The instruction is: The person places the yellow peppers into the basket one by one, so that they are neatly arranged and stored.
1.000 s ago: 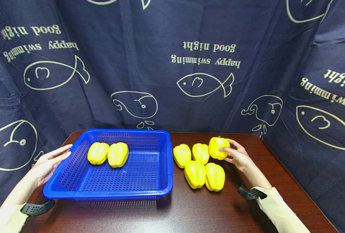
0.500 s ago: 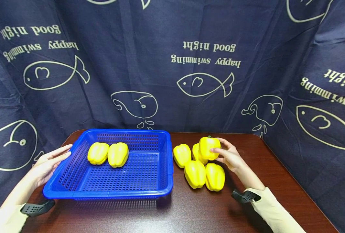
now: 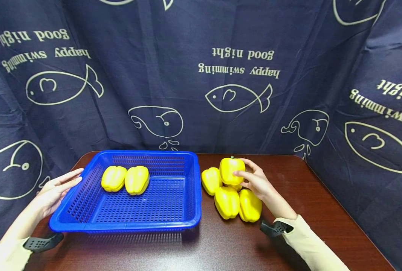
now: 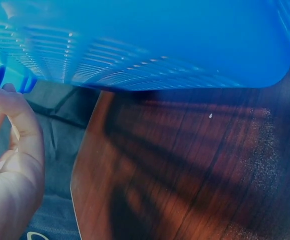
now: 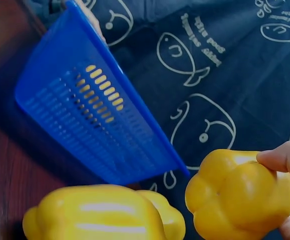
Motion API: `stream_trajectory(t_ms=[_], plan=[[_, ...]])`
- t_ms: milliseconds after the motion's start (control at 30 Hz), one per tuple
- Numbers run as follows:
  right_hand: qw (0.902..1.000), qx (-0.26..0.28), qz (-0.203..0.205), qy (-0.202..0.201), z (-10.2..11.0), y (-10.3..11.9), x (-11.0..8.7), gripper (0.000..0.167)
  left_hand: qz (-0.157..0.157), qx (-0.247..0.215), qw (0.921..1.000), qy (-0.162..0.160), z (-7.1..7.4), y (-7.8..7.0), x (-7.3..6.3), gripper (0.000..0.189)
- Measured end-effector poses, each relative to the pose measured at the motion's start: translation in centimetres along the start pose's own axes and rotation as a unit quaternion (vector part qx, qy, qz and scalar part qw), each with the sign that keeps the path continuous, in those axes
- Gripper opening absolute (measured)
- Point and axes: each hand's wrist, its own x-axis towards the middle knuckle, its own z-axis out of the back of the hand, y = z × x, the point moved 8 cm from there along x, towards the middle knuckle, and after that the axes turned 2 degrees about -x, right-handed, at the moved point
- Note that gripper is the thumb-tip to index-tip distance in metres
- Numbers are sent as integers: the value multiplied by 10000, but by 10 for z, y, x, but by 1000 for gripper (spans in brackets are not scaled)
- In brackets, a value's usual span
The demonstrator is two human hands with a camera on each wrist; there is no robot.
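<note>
My right hand (image 3: pixel 256 183) pinches a yellow bell pepper (image 3: pixel 231 171) between thumb and fingers, raised over the peppers on the table. In the right wrist view the thumb lies on this pepper (image 5: pixel 240 195), its lobed end facing the camera. Below it in the head view are a yellow pepper (image 3: pixel 227 203), another pepper (image 3: pixel 250 205) and a third (image 3: pixel 211 181); one more is mostly hidden behind the raised one. My left hand (image 3: pixel 55 192) holds the left rim of a blue plastic basket (image 3: pixel 126 226); in the left wrist view fingers (image 4: pixel 22 117) bend at its edge. Two yellow peppers (image 3: pixel 137 180) lie inside.
A dark reddish-brown wooden table (image 3: pixel 221 248) carries everything, its right edge running diagonally. Behind it hangs a navy curtain (image 3: pixel 173 75) printed with fish and whales. The basket's right wall stands close beside the loose peppers.
My right hand has moved left with the pepper, from the right side of the group to above the pepper at its back. The left hand and basket stay in place.
</note>
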Motion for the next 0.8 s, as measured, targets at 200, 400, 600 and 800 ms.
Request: stream_trajectory(t_ms=[200, 400, 600, 800], plan=[[9996, 268, -50, 101, -18, 4, 4, 52, -33, -30, 10000, 36, 0, -1, -2, 41], [9989, 423, 33, 215, -37, 11, 5, 51, -28, 7, 10000, -56, 2, -1, -3, 40], [9982, 534, 18, 270, -55, 18, 4, 52, -136, -2, 9999, 102, -1, -1, -2, 40], [9971, 690, -98, 310, -71, 22, 5, 53, -119, -3, 9999, 96, -4, 0, -1, 40]])
